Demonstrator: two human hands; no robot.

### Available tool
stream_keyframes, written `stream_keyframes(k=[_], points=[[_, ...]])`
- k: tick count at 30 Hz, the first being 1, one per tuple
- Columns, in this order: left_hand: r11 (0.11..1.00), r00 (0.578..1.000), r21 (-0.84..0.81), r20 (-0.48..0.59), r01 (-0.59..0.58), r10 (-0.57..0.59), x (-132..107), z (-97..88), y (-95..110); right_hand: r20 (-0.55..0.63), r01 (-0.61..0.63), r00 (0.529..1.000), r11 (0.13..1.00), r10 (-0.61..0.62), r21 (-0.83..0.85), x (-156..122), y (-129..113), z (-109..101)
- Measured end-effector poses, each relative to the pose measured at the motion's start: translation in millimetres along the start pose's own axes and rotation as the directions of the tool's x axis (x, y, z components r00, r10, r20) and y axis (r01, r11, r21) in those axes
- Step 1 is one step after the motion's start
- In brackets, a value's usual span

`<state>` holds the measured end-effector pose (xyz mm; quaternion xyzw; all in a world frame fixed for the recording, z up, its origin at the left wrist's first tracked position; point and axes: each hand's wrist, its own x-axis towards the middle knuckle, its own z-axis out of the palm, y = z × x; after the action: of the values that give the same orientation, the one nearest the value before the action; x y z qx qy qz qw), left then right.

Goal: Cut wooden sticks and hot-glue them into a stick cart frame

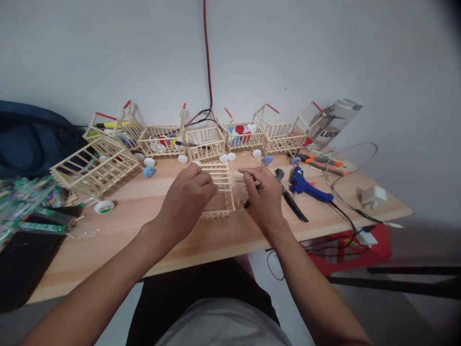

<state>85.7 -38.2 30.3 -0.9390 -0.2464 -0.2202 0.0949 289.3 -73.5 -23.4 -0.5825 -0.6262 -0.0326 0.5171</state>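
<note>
A small frame of thin wooden sticks (221,190) lies on the wooden tabletop (126,230) in front of me. My left hand (189,199) is closed on the frame's left side. My right hand (261,194) pinches a thin wooden stick (242,180) just right of the frame, fingers pressed together. Black pliers (290,197) lie beside the right hand, and a blue glue gun (306,187) lies a little further right.
Several stick-built carts with red handles (201,139) line the back of the table, some holding bottle caps. Loose caps (148,166) lie near them. Orange-handled cutters (322,163), cables and a white plug (372,196) sit at right. Green packets (25,202) lie at left.
</note>
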Motion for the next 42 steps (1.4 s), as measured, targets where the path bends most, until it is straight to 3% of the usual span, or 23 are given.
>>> stream_keyframes(k=[5,8,13,21,31,42], points=[[1.000,1.000,0.007,-0.021,-0.004,0.005,1.3,5.1,-0.5,-0.022,0.024,0.999,0.998,-0.023,0.052,-1.6,-9.0,-7.1],[1.000,1.000,-0.009,-0.029,-0.001,0.001,1.9,6.4,-0.4,-0.014,0.141,0.990,0.989,-0.141,0.039,-10.7,-20.7,-16.2],[0.998,0.999,-0.055,-0.042,0.024,-0.026,2.3,6.5,0.5,0.126,0.324,0.940,0.945,-0.316,-0.046,-34.4,-32.2,-22.0],[0.999,0.999,-0.037,-0.042,0.013,-0.015,0.6,7.4,0.8,0.203,0.331,0.926,0.943,-0.317,-0.040,-41.0,-29.5,-15.6],[1.000,1.000,0.004,-0.014,0.005,-0.005,1.5,4.9,2.7,0.220,0.364,0.909,0.931,-0.353,-0.009,-40.5,-31.4,-16.2],[1.000,0.996,-0.014,-0.084,0.024,-0.026,0.9,9.1,1.1,0.200,0.373,0.908,0.928,-0.369,0.018,-41.5,-29.1,-13.3]])
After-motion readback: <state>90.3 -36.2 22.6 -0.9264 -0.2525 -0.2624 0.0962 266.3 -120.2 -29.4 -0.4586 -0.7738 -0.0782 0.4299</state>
